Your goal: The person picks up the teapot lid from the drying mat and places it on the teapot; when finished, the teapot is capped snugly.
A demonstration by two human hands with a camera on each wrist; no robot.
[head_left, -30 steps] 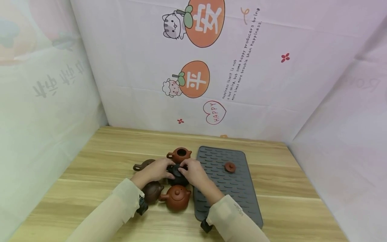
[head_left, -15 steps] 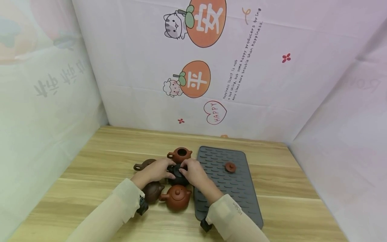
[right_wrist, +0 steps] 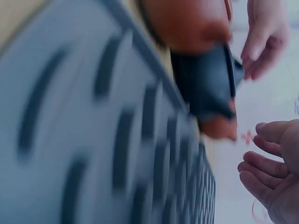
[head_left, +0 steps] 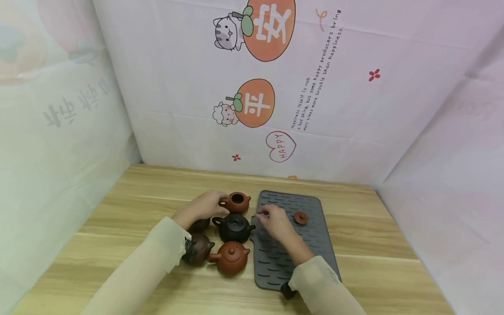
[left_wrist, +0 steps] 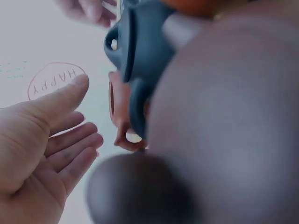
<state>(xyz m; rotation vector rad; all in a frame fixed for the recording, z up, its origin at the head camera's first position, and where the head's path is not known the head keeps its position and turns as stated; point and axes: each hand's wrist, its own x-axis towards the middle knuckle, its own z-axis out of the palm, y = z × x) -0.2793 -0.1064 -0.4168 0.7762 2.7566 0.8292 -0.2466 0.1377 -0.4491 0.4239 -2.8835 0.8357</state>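
A black teapot (head_left: pixel 235 228) sits lidded in the middle of the group. My left hand (head_left: pixel 204 204) hovers above its handle side, close to the handle of a reddish-brown teapot (head_left: pixel 239 204) whose top is uncovered; the left wrist view shows nothing in its relaxed fingers (left_wrist: pixel 77 149). My right hand (head_left: pixel 275 222) is over the grey ridged mat (head_left: pixel 271 267), just right of the black spout. In the right wrist view its fingers (right_wrist: pixel 264 170) are loosely bent and hold nothing. A small reddish-brown lid (head_left: pixel 301 218) lies on the mat.
A lidded reddish-brown teapot (head_left: pixel 232 259) stands in front of the black one. To its left is a dark brown teapot (head_left: pixel 201 248), and another dark brown teapot (head_left: pixel 201 225) is partly hidden under my left arm. Printed cloth walls (head_left: pixel 189 140) enclose the wooden table (head_left: pixel 378 262).
Both hands have come off the black teapot. The left has moved up and slightly left toward the uncovered teapot; the right has shifted right over the mat.
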